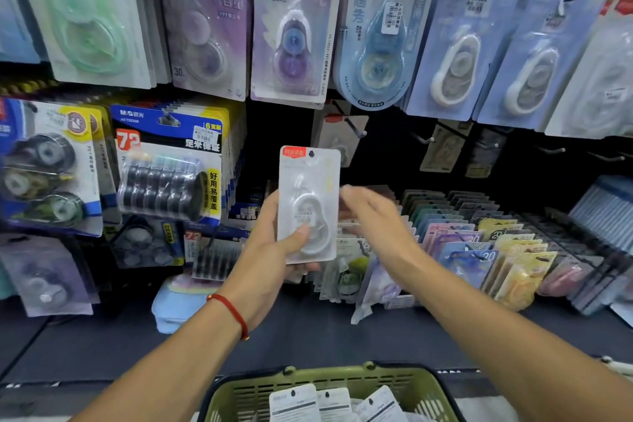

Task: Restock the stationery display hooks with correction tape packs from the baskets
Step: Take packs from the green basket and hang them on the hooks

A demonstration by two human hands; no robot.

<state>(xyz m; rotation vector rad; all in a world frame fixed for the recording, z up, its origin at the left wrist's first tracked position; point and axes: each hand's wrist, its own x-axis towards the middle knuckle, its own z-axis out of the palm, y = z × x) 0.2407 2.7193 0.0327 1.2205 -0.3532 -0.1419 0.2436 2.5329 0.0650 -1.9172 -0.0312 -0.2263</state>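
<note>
My left hand (274, 250) holds a white correction tape pack (308, 202) upright in front of the display, thumb across its front; the pack has a red label and a hang hole at its top. My right hand (373, 216) is blurred just right of the pack, fingers apart and holding nothing. Above and behind the pack a display hook (356, 128) sticks out from the dark board with a similar white pack hanging at its back. A green basket (329, 384) at the bottom holds several more white packs (294, 402).
Rows of hanging correction tape packs (291, 27) fill the top. More bare hooks (424, 139) stand to the right. Black multi-packs (168, 168) hang at left. Slanted trays of coloured packs (479, 250) sit on the shelf at right.
</note>
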